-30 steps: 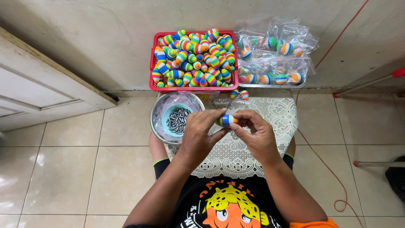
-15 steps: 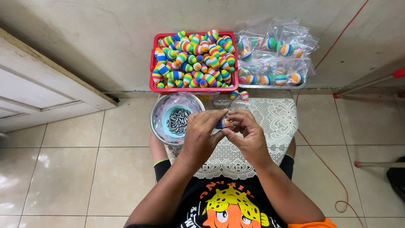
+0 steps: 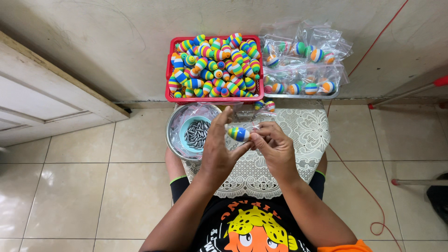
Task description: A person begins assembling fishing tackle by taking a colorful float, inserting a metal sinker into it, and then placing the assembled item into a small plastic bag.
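Note:
My left hand [image 3: 218,149] holds a striped, egg-shaped foam float [image 3: 239,134] between thumb and fingers, above my lap. My right hand [image 3: 275,147] pinches a small clear plastic bag [image 3: 254,127] against the float's right end. A white lace cloth [image 3: 303,135] covers my lap under both hands. Just left of my left hand sits a metal bowl [image 3: 173,140] lined with clear bags, and inside it a small blue bowl [image 3: 186,126] of grey metal weights [image 3: 198,134].
A red basket [image 3: 213,98] heaped with several rainbow floats stands against the wall ahead. Right of it lies a pile of bagged floats [image 3: 303,60]. Two loose floats [image 3: 264,105] lie by the basket. A red cord [image 3: 359,177] trails over the tiled floor at right.
Both hands have shifted slightly and turned the float; the thumb and fingers of my left hand have spread wider around it, and the float now shows more clearly between the hands.

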